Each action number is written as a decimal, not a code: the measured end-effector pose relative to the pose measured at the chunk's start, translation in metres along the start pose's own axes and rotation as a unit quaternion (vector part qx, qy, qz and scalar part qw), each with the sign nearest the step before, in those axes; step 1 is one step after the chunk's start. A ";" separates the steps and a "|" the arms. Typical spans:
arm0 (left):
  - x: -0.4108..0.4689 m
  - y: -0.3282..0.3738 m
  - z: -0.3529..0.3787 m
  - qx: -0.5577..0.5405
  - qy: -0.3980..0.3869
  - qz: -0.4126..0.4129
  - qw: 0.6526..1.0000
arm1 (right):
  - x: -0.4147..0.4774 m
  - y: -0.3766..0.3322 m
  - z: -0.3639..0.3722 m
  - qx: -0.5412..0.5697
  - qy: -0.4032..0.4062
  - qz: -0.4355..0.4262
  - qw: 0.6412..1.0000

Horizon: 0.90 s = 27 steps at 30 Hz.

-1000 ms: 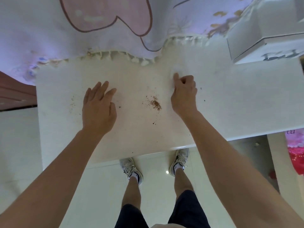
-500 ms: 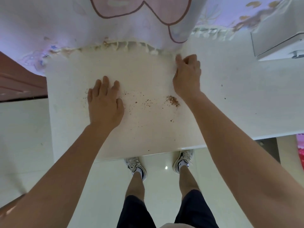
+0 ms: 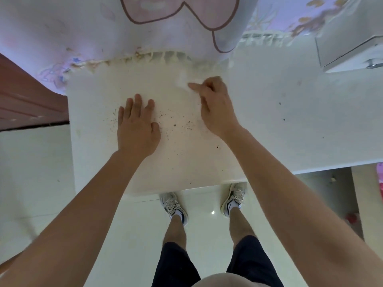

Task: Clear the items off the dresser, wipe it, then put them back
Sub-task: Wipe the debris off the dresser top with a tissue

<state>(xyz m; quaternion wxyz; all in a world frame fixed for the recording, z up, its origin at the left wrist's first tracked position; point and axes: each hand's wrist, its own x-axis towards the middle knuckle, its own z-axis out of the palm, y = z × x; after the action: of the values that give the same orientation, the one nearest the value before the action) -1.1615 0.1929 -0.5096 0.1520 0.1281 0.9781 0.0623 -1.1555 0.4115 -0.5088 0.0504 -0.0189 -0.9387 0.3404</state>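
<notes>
At the front edge of the white dresser point(image 3: 93, 162), stands in white sneakers point(image 3: 174, 206) and dark shorts point(image 3: 176, 266) on pale floor tiles point(image 3: 37, 162), with both bare arms reaching over the top. Lays the left hand point(image 3: 136, 125) flat on the near-left part of the top, palm down, fingers straight and a little spread, thumb out toward the middle, holding nothing. Sets the right hand point(image 3: 215, 106) just beside it, further back and to the right, with fingers curled under and the index tip stretched toward the back-left. Pinches there a small white wad point(image 3: 182, 80), too blurred to tell cloth from tissue, pressed against the top. Has brown crumbs point(image 3: 176, 125) strewn thinly over the top between the two hands, with a few specks out to the left of the left hand and nearer the front edge. Faces a lilac curtain point(image 3: 83, 27) printed with a pink outlined shape, its fringed hem point(image 3: 161, 56) touching the back of the top and stained yellowish toward the left. Stands beside a brown wooden surface point(image 3: 31, 104) at the left, and has a white box point(image 3: 352, 48) with a metal handle at the far right back.
</notes>
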 end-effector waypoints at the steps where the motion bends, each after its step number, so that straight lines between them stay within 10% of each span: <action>1: -0.001 0.001 -0.001 -0.008 0.004 -0.002 1.000 | -0.014 0.020 -0.016 -0.004 0.062 0.056 0.997; 7: -0.046 0.033 0.005 -0.072 0.073 0.028 0.994 | -0.091 0.081 -0.061 -0.159 0.128 0.355 0.912; 17: -0.094 0.024 0.026 -0.029 0.024 0.007 0.999 | -0.086 -0.054 0.036 0.004 -0.083 0.096 0.992; 27: -0.085 0.009 0.028 -0.030 0.085 0.033 0.995 | -0.057 0.040 -0.051 -0.014 0.141 0.235 0.962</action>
<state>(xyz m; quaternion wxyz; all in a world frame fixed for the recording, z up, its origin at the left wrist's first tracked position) -1.0727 0.1813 -0.5105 0.0699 0.1499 0.9804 0.1075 -1.0933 0.4708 -0.4999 0.1009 -0.2876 -0.8959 0.3231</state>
